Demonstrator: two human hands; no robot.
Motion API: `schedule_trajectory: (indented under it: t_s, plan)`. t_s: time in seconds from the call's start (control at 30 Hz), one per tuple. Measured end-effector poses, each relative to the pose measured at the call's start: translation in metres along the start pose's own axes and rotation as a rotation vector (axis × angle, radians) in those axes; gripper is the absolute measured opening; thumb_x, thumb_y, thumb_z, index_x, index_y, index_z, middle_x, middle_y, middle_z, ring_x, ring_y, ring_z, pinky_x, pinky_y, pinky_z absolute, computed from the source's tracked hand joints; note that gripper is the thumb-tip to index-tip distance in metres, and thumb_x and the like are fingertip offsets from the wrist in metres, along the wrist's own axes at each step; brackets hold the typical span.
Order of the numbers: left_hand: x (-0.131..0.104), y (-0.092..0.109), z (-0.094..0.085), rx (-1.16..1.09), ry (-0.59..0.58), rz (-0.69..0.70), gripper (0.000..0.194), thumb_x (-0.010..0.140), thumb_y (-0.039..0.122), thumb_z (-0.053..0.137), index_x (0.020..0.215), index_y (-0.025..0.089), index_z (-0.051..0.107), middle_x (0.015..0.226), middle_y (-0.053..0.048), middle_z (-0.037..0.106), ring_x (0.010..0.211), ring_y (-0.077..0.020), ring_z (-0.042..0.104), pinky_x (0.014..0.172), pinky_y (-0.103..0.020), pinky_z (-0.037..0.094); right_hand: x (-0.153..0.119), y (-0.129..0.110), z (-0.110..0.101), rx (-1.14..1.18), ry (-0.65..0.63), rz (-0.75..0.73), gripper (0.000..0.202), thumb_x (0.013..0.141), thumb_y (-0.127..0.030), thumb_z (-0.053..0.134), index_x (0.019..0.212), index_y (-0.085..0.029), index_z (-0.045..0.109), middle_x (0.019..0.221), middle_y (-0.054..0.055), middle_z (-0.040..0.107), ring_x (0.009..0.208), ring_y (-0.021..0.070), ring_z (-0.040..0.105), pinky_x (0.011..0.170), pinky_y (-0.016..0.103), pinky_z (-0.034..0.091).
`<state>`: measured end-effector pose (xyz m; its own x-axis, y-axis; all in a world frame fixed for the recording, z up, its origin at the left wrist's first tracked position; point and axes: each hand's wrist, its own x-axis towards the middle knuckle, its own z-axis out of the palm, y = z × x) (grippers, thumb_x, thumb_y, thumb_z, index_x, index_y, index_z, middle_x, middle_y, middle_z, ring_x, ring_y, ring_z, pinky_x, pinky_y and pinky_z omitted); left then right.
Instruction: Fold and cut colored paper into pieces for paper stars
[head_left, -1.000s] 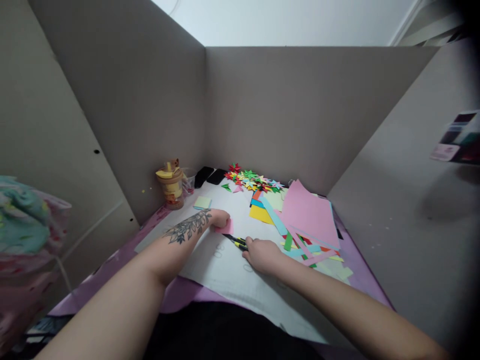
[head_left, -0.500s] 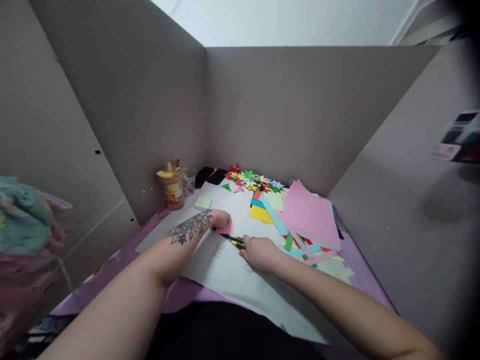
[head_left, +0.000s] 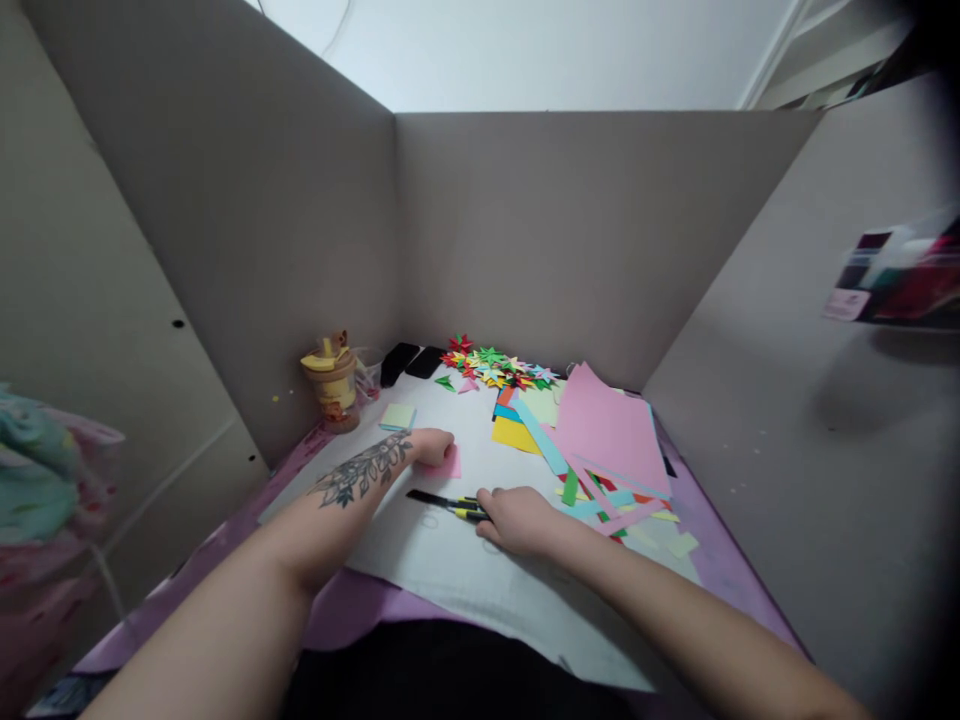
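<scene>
My left hand (head_left: pixel 433 447) is closed at the edge of a small pink paper square (head_left: pixel 451 462) lying on the white sheet. Its fingertips are mostly hidden, but they appear to grip the paper. Scissors (head_left: pixel 442 501) with dark blades and black-and-yellow handles are in my right hand (head_left: pixel 514 515), the fingers wrapped round the handles. Their blades point left, just below the pink square and apart from it. A small stack of pale yellow-green paper squares (head_left: pixel 397 416) rests beyond my left forearm.
Folded paper stars (head_left: pixel 499 365) crowd the back. Large pink sheets (head_left: pixel 607 430), a yellow sheet (head_left: pixel 516 433) and loose strips (head_left: pixel 630 515) cover the right side. A lidded cup (head_left: pixel 332 385) and black phones (head_left: pixel 412 361) stand and lie at back left. Grey panels (head_left: pixel 525 230) enclose the table.
The scissors have moved away from the pink square towards me, and their blades now show fully. My left hand stays at the paper. The whole view has shifted slightly.
</scene>
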<state>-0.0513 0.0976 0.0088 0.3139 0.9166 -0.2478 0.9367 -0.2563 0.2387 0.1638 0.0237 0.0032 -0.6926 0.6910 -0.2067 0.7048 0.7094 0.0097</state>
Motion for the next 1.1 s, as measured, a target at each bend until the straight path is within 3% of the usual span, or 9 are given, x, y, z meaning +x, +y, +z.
schedule_trajectory:
  t_s: [0.17,0.3,0.53,0.6,0.73,0.83,0.9,1.03,1.1]
  plan:
    - [0.018,-0.001,-0.006,0.122,-0.053,0.011,0.051,0.050,0.021,0.066,0.100,0.015,0.060,0.106,-0.017,0.063,0.092,-0.0306,0.060,0.073,-0.035,0.047,-0.013,0.035,-0.002,0.153,-0.012,-0.158,0.034,0.081,-0.048,0.049,0.101,-0.021,0.055,0.093,0.008,0.066,0.079,0.0240,0.061,0.061,0.028,0.037]
    - [0.023,-0.002,-0.016,0.114,-0.140,-0.012,0.040,0.048,0.028,0.068,0.086,0.017,0.063,0.086,-0.010,0.067,0.077,-0.0262,0.061,0.063,-0.030,0.045,-0.017,0.058,0.002,0.415,0.018,-0.230,0.033,0.080,-0.047,0.053,0.101,-0.022,0.057,0.096,0.005,0.064,0.085,0.0213,0.057,0.068,0.028,0.037]
    - [0.012,-0.011,-0.010,0.017,-0.124,0.007,0.020,0.058,0.030,0.058,0.075,0.019,0.061,0.073,-0.001,0.063,0.065,-0.0183,0.055,0.053,-0.025,0.036,-0.015,0.108,0.030,1.588,0.463,-0.048,0.048,0.084,-0.065,0.035,0.104,-0.022,0.045,0.080,0.001,0.057,0.058,0.0127,0.054,0.054,0.026,0.042]
    - [0.005,-0.012,-0.007,-0.026,-0.008,0.039,0.016,0.062,0.025,0.053,0.074,0.019,0.059,0.074,-0.001,0.062,0.067,-0.0175,0.054,0.054,-0.025,0.034,-0.020,0.114,0.040,1.875,0.274,-0.099,0.053,0.083,-0.068,0.035,0.104,-0.021,0.044,0.082,0.004,0.060,0.058,0.0141,0.059,0.054,0.027,0.045]
    - [-0.018,-0.001,-0.008,-0.094,0.363,0.019,0.009,0.073,0.025,0.047,0.073,0.019,0.054,0.068,0.000,0.058,0.063,-0.0156,0.051,0.056,-0.025,0.033,-0.028,0.102,0.053,1.916,-0.470,-0.266,0.064,0.077,-0.072,0.041,0.099,-0.013,0.049,0.088,0.015,0.065,0.070,0.0239,0.067,0.056,0.033,0.051]
    - [-0.038,0.015,-0.005,-0.050,0.669,-0.038,0.014,0.082,0.026,0.043,0.084,0.020,0.056,0.082,-0.005,0.062,0.075,-0.0185,0.054,0.066,-0.028,0.038,-0.029,0.094,0.050,1.796,-0.654,-0.204,0.066,0.080,-0.071,0.035,0.095,-0.010,0.053,0.093,0.019,0.065,0.080,0.0259,0.067,0.066,0.034,0.052]
    - [-0.046,0.024,0.006,0.019,0.627,-0.015,0.015,0.084,0.023,0.043,0.086,0.020,0.057,0.087,-0.008,0.063,0.083,-0.0212,0.055,0.074,-0.030,0.039,-0.027,0.096,0.044,1.750,-0.511,-0.067,0.063,0.087,-0.065,0.025,0.096,-0.010,0.054,0.102,0.020,0.063,0.090,0.0245,0.066,0.076,0.034,0.050]
    - [-0.050,0.032,0.033,0.072,0.377,-0.020,0.015,0.084,0.023,0.043,0.084,0.019,0.057,0.089,-0.010,0.062,0.087,-0.0226,0.056,0.075,-0.031,0.040,-0.016,0.107,0.039,1.611,0.222,0.215,0.059,0.093,-0.052,0.008,0.107,-0.013,0.050,0.120,0.019,0.055,0.105,0.0211,0.058,0.084,0.033,0.047]
    - [-0.050,0.033,0.040,0.066,0.334,-0.017,0.018,0.085,0.031,0.044,0.081,0.019,0.057,0.086,-0.010,0.062,0.085,-0.0226,0.055,0.074,-0.031,0.041,-0.011,0.107,0.041,1.398,0.436,0.294,0.057,0.094,-0.048,0.006,0.114,-0.014,0.046,0.117,0.017,0.057,0.099,0.0215,0.059,0.081,0.035,0.047]
